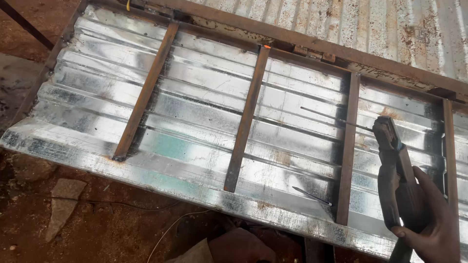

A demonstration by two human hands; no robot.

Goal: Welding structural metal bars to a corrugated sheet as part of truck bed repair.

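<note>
My right hand [431, 221] grips a dark welding electrode holder [397, 170] at the lower right. A thin welding rod [331, 117] sticks out of its jaws, pointing up-left over the sheet. Below it lies a shiny corrugated metal sheet [195, 122] with rusty steel bars laid across it: one on the left [145, 92], one in the middle [247, 117], one on the right [348, 146]. At the top of the middle bar a weld spot [266, 46] glows orange. A spare rod [312, 196] lies on the sheet. My left hand is out of sight.
A long rusty frame bar [312, 44] runs along the sheet's far edge, with rusted corrugated sheeting [390, 29] behind it. Red earth, a flat stone [63, 204] and thin cables [165, 234] lie in front. A knee in brown cloth [234, 248] shows at the bottom.
</note>
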